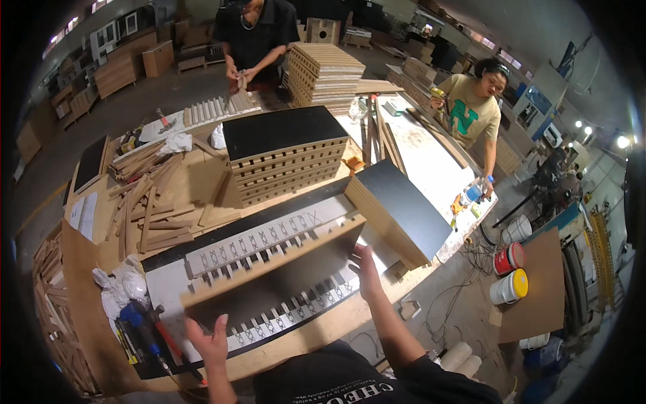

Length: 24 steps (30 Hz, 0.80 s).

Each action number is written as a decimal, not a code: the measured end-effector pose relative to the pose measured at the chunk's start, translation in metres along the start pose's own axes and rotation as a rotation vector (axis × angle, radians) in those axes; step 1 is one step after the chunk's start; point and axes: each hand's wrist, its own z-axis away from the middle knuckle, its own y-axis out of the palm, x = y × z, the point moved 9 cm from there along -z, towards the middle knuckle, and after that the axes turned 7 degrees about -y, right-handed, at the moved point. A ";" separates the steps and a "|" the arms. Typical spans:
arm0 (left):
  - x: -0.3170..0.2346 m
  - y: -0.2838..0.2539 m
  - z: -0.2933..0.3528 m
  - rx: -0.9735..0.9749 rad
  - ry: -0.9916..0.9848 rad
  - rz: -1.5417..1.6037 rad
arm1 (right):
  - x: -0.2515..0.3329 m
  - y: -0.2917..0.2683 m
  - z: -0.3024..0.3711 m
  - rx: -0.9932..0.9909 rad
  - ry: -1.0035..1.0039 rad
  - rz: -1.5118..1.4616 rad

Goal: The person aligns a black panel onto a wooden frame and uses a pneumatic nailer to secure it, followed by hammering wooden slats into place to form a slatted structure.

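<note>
A long wooden panel with a dark face and a notched pale edge is tilted up in front of me. My left hand is at its near left end, thumb apart from the fingers. At the right end, my right hand presses against the panel with its fingers partly hidden. Beneath the panel lies a jig board with two white strips, the far strip and the near strip, both bearing drawn X marks and rows of small blocks. Immediately right stands a stack of dark-topped panels.
Behind the jig is a taller stack of slotted panels. Loose wood strips cover the left of the table. A blue power tool and plastic bags sit near left. Two co-workers stand across the table; buckets are on the floor.
</note>
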 end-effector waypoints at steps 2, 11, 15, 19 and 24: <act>0.007 0.001 -0.007 0.081 -0.008 -0.180 | 0.001 0.002 0.003 0.032 0.122 -0.304; 0.034 0.046 0.033 0.146 0.304 -0.291 | -0.048 -0.034 0.024 0.107 0.185 -0.627; 0.065 0.042 0.052 0.048 0.169 -0.329 | -0.048 -0.044 0.039 0.218 0.181 -0.642; 0.114 0.025 0.068 -0.025 -0.227 -0.087 | -0.062 -0.054 0.057 0.180 0.240 -0.480; 0.154 0.027 0.081 0.208 -0.742 0.682 | -0.071 -0.062 0.064 0.167 0.309 -0.472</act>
